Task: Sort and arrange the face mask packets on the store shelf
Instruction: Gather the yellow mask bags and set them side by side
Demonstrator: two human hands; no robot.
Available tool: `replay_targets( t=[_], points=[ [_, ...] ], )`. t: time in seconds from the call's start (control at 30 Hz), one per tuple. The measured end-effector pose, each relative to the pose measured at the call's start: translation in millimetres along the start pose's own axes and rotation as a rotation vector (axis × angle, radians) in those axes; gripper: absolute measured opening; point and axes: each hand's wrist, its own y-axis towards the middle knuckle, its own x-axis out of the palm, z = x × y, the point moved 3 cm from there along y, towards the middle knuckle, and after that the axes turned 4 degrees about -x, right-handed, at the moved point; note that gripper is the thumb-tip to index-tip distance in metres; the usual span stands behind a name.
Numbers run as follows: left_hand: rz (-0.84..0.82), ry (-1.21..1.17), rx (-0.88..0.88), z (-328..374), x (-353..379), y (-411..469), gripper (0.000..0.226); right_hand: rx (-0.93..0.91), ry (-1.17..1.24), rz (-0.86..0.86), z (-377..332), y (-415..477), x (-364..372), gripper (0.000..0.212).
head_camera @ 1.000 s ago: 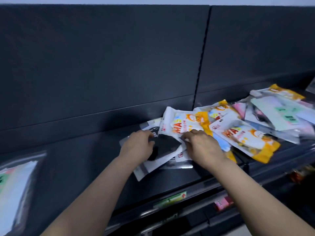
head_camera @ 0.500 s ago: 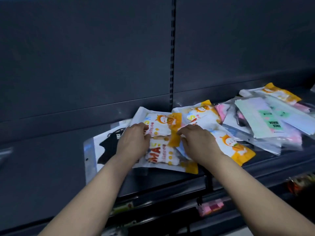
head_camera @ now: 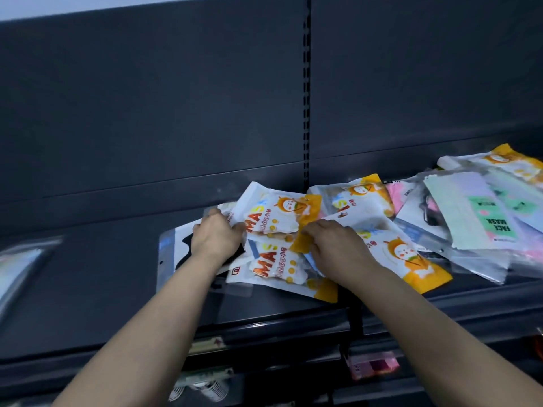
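One glossy, rectangular white-and-orange mask packet lies atop others on the shelf, long axis left-right: left hand grips its white end, right hand pinches its crumpled orange end.

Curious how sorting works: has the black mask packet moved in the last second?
Yes. The black mask packet slid left, farther from the slotted upright post.

head cam | faces forward-down | close over shelf | single view
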Motion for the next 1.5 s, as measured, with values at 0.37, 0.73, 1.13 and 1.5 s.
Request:
replay_targets(
  t=[0.37,0.73,1.13,1.5],
  points=[
    [-0.09,-0.699,-0.112,-0.8,-14.9,5.6,0.021,-0.004,0.047,0.082,-10.7,7.0,4.1,0.045],
    [-0.245,-1.138,-0.294,-18.7,-10.6,-23.4,0.023,-0.101,0.183,-0.021,-48.3,12.3,18.1,0.037],
    [-0.111,-1.28,-0.066,30.2,-7.8,-31.0,0.021,0.481,0.037,-0.124,64.9,-50.8,-21.5,0.05],
    [-0.187,-0.814,-0.084,28.2,37.6,-23.2,0.027,0.657,0.373,-0.074,87.3,-70.3,-21.6,0.096]
  ],
)
